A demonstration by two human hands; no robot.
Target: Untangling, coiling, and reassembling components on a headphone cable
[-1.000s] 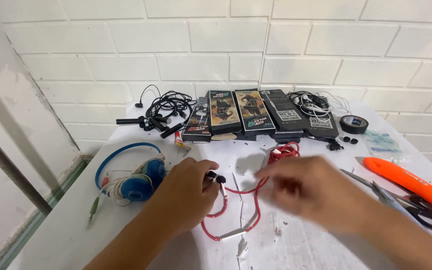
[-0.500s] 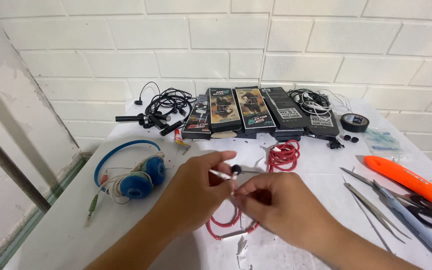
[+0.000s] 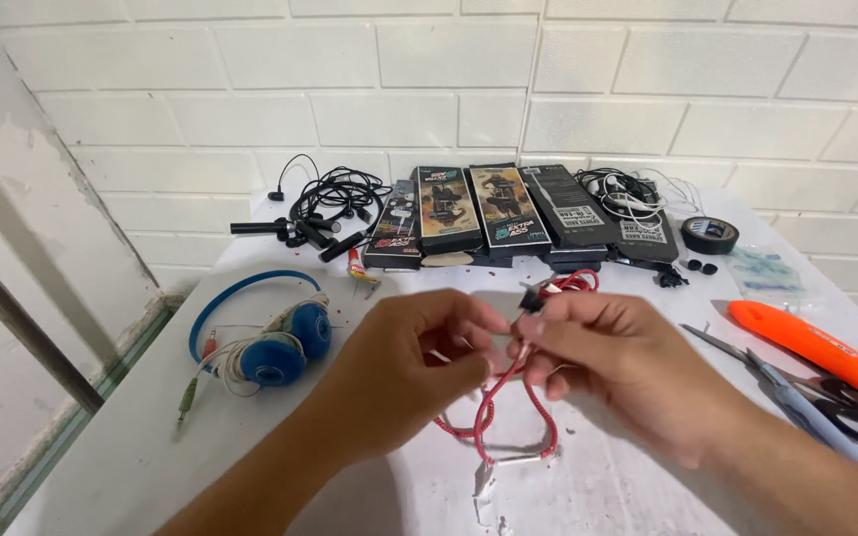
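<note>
Both my hands are raised over the middle of the white table [image 3: 131,457]. My left hand [image 3: 404,372] pinches part of a red braided earphone cable [image 3: 508,417] between thumb and fingers. My right hand [image 3: 613,352] grips the same cable near its small black end piece [image 3: 531,298]. Loops of the red cable hang below my hands and rest on the table. More red cable [image 3: 573,281] lies just behind my right hand.
Blue headphones [image 3: 275,342] lie at the left. Several dark product boxes [image 3: 503,213] line the back, with tangled black cables [image 3: 335,203] and white earphones [image 3: 628,194] beside them. Black tape roll [image 3: 709,234], orange utility knife [image 3: 816,342], scissors [image 3: 836,407] at right.
My hands have come together and lifted the red cable off the table. The right hand moved left and now grips the black end piece.
</note>
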